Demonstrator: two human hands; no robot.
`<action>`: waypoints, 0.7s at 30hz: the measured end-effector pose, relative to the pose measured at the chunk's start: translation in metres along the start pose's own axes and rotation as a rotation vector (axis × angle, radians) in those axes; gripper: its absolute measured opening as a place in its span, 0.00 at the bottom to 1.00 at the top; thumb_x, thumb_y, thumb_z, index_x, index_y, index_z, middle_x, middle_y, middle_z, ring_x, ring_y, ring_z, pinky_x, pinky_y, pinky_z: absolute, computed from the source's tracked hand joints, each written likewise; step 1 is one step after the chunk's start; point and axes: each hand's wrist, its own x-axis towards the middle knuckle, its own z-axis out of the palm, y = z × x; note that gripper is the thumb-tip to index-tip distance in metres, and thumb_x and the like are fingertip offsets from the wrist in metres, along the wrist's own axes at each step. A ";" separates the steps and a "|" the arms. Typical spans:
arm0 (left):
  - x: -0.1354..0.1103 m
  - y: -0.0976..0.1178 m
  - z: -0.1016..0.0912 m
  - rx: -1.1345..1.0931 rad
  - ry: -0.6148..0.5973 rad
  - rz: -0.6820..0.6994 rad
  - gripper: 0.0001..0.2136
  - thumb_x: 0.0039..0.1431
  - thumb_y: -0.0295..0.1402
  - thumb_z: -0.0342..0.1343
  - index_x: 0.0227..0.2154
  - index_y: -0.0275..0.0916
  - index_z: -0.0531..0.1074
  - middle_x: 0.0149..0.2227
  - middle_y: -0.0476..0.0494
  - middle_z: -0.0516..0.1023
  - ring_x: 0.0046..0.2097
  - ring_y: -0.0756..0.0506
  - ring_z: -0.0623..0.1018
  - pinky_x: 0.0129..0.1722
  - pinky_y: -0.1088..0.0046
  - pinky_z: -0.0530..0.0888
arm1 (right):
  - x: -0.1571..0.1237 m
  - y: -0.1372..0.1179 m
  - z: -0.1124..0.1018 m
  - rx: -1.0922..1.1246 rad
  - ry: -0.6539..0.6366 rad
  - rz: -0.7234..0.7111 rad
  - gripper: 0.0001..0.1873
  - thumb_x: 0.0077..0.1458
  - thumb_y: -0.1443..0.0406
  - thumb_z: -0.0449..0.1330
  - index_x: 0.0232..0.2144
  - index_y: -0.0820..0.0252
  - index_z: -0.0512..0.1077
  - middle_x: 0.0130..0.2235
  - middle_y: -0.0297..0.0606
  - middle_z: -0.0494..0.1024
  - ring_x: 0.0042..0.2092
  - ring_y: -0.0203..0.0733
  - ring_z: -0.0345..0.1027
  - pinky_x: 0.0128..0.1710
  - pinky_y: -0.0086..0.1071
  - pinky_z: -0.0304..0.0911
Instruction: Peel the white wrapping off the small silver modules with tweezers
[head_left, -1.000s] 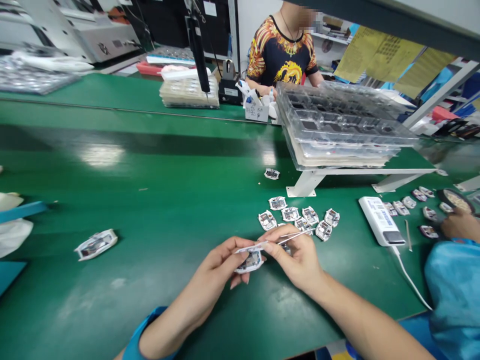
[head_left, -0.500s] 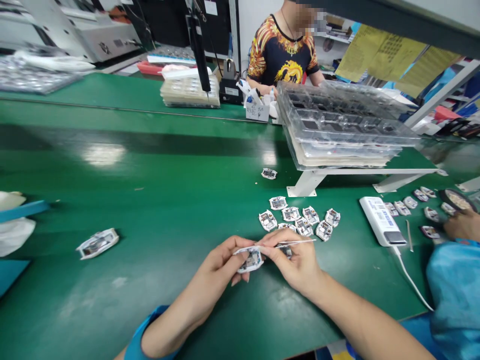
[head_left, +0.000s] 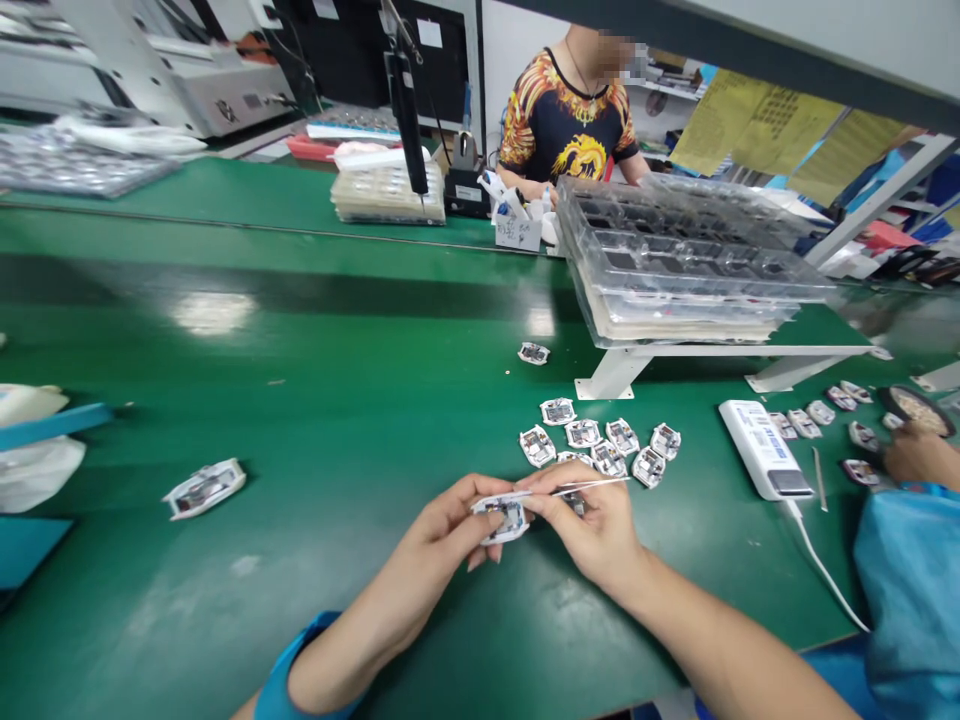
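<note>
My left hand [head_left: 442, 532] is closed on a small white housing [head_left: 513, 524] with electronic parts inside, its thumb pressing on the near face. At the right end of that piece, my right hand [head_left: 596, 525] pinches a thin white stick [head_left: 604, 482], whose far end points right. The stick's other end lies along the housing's top edge; whether it touches the parts inside I cannot tell. Just beyond my hands lie several similar housings [head_left: 622, 436] in a loose group, some partly hidden by my right hand. Another housing [head_left: 205, 489] rests alone to the left.
A white power bank [head_left: 765, 450] with a cable lies at right, near a co-worker's hand [head_left: 926, 455] and more housings. Clear plastic trays [head_left: 697, 260] are stacked on a low stand [head_left: 615, 372]. Another person [head_left: 574, 120] sits across the green bench [head_left: 337, 330].
The view has shifted slightly. Both hands keep their hold on the housing and stick, and the left thumb sits a little further over the housing's inside.
</note>
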 end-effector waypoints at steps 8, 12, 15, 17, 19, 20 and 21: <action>0.009 -0.011 -0.004 0.119 -0.037 0.154 0.16 0.48 0.33 0.65 0.38 0.41 0.65 0.33 0.51 0.74 0.34 0.48 0.72 0.34 0.73 0.68 | 0.009 0.000 -0.002 0.155 0.176 0.177 0.10 0.51 0.58 0.68 0.31 0.58 0.75 0.31 0.37 0.83 0.33 0.42 0.79 0.34 0.33 0.73; 0.008 -0.009 -0.005 0.216 0.006 0.225 0.13 0.53 0.35 0.62 0.38 0.40 0.66 0.33 0.50 0.72 0.34 0.47 0.71 0.35 0.72 0.67 | 0.011 -0.002 -0.003 0.181 0.228 0.169 0.11 0.50 0.57 0.69 0.30 0.58 0.75 0.29 0.36 0.82 0.33 0.41 0.77 0.34 0.32 0.72; 0.010 -0.007 -0.008 0.229 0.028 0.266 0.12 0.54 0.34 0.61 0.40 0.40 0.67 0.34 0.49 0.72 0.35 0.47 0.72 0.36 0.71 0.68 | 0.013 -0.003 -0.003 0.164 0.249 0.156 0.13 0.49 0.55 0.69 0.29 0.58 0.75 0.29 0.37 0.82 0.33 0.41 0.77 0.35 0.33 0.72; 0.013 -0.007 -0.010 0.211 0.043 0.297 0.13 0.54 0.34 0.61 0.41 0.40 0.68 0.36 0.48 0.74 0.37 0.46 0.74 0.38 0.71 0.69 | 0.012 -0.004 -0.003 0.154 0.252 0.146 0.14 0.49 0.54 0.69 0.29 0.58 0.75 0.29 0.37 0.82 0.32 0.41 0.77 0.33 0.33 0.72; 0.014 -0.008 -0.012 0.209 0.058 0.322 0.13 0.53 0.34 0.62 0.42 0.40 0.70 0.37 0.47 0.76 0.39 0.45 0.75 0.40 0.70 0.69 | 0.009 -0.005 -0.003 0.134 0.247 0.134 0.14 0.49 0.54 0.68 0.29 0.58 0.76 0.28 0.38 0.82 0.31 0.42 0.77 0.31 0.32 0.72; 0.013 -0.009 -0.013 0.222 0.078 0.341 0.13 0.53 0.34 0.62 0.42 0.40 0.71 0.37 0.46 0.77 0.39 0.44 0.75 0.40 0.70 0.70 | 0.006 -0.005 -0.003 0.109 0.240 0.138 0.14 0.50 0.54 0.68 0.30 0.58 0.76 0.30 0.39 0.83 0.33 0.43 0.78 0.33 0.33 0.73; 0.013 -0.010 -0.014 0.249 0.112 0.362 0.13 0.52 0.34 0.63 0.42 0.40 0.72 0.36 0.47 0.78 0.38 0.44 0.75 0.39 0.70 0.70 | 0.003 -0.005 -0.004 0.082 0.259 0.121 0.14 0.49 0.54 0.68 0.29 0.58 0.77 0.30 0.40 0.83 0.33 0.45 0.79 0.33 0.33 0.74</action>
